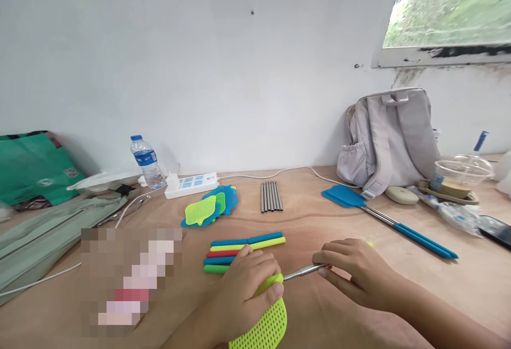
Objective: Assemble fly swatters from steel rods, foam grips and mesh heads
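Observation:
My left hand [249,293] is closed round the neck of a yellow-green perforated fly swatter head [265,325]. A thin metal rod [301,272] runs from that neck to the right. My right hand [353,269] grips the rod's other part between thumb and fingers; a yellow-green tip shows just beyond this hand. Beside my left hand lie several coloured handle sleeves [247,243], blue, yellow, red and green, partly hidden by the fingers. Loose swatter heads [200,210] are piled further back. Several metal tubes [272,197] lie side by side at the back middle.
Blue fly swatters [419,240] with metal rods lie at right, near a grey backpack [399,136]. A plastic cup [459,173] and dark phone [495,230] are further right. Left are a power strip [191,184], water bottle [147,163], green bag [35,171] and pixelated patch.

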A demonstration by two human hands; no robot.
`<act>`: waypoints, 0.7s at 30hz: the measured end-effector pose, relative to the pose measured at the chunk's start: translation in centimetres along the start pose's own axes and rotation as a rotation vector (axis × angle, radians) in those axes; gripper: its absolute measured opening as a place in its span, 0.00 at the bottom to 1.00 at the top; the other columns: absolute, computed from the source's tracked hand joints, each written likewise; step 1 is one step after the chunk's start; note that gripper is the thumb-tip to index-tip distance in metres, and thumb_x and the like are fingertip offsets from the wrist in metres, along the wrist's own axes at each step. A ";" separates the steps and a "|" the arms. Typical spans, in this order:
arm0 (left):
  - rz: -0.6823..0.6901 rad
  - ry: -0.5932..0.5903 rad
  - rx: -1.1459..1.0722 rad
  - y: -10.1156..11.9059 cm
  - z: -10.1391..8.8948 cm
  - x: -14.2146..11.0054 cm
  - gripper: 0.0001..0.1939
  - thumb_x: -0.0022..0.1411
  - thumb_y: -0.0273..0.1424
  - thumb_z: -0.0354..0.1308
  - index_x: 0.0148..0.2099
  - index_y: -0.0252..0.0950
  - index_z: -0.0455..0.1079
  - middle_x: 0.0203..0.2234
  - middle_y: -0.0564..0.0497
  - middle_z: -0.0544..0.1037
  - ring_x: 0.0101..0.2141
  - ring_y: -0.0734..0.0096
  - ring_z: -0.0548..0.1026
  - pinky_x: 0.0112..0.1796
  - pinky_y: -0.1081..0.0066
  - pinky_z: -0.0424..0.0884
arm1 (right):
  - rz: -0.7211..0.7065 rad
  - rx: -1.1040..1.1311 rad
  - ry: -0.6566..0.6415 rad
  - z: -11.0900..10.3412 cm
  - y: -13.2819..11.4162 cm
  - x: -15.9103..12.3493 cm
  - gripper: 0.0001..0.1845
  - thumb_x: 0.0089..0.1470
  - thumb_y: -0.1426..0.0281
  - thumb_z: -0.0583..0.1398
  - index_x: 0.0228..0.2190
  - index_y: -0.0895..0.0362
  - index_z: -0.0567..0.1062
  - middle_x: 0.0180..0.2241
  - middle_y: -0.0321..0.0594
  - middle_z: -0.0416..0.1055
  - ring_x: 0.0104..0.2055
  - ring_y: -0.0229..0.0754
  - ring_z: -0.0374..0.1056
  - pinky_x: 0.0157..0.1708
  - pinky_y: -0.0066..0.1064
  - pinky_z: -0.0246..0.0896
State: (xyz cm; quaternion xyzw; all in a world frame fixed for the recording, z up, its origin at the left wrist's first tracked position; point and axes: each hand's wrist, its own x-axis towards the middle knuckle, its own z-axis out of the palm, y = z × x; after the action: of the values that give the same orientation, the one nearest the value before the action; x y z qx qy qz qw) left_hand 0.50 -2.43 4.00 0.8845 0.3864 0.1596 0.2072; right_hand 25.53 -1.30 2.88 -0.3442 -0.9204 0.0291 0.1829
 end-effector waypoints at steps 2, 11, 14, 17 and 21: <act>0.015 -0.004 0.036 0.0 -0.1 -0.1 0.11 0.64 0.35 0.42 0.31 0.38 0.59 0.27 0.57 0.67 0.32 0.72 0.65 0.42 0.67 0.53 | -0.012 -0.024 0.011 0.0 -0.1 0.0 0.12 0.59 0.69 0.47 0.36 0.55 0.69 0.25 0.38 0.69 0.27 0.39 0.64 0.26 0.30 0.50; 0.038 -0.016 0.107 0.5 -0.6 -0.2 0.08 0.63 0.31 0.46 0.31 0.38 0.59 0.28 0.58 0.67 0.33 0.72 0.64 0.43 0.67 0.51 | 0.014 0.009 0.017 0.1 -0.1 0.0 0.11 0.59 0.69 0.48 0.36 0.55 0.70 0.26 0.39 0.70 0.28 0.38 0.64 0.27 0.29 0.51; 0.038 -0.028 0.122 0.4 -0.6 -0.1 0.08 0.63 0.31 0.46 0.30 0.38 0.59 0.28 0.57 0.67 0.33 0.72 0.64 0.42 0.67 0.52 | 0.016 0.021 0.015 0.2 -0.3 0.1 0.11 0.59 0.69 0.48 0.35 0.55 0.69 0.26 0.38 0.70 0.28 0.38 0.64 0.27 0.29 0.52; 0.042 -0.040 0.149 0.4 -0.5 0.0 0.08 0.63 0.31 0.46 0.30 0.37 0.59 0.28 0.58 0.68 0.32 0.73 0.65 0.42 0.67 0.52 | 0.005 -0.001 0.003 0.1 -0.3 0.2 0.11 0.59 0.69 0.48 0.35 0.55 0.69 0.26 0.39 0.70 0.28 0.38 0.64 0.27 0.30 0.51; 0.057 -0.065 0.220 0.4 -0.2 0.0 0.09 0.62 0.32 0.48 0.29 0.37 0.59 0.28 0.57 0.69 0.32 0.71 0.65 0.42 0.66 0.53 | -0.051 -0.060 -0.012 0.1 -0.4 0.2 0.11 0.59 0.69 0.47 0.34 0.55 0.69 0.26 0.38 0.70 0.27 0.38 0.63 0.26 0.30 0.49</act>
State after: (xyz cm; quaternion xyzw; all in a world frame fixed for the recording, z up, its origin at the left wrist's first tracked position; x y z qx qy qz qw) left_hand 0.69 -2.63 4.37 0.9172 0.3694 0.0931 0.1166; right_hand 25.11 -1.52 2.91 -0.3257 -0.9304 -0.0012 0.1678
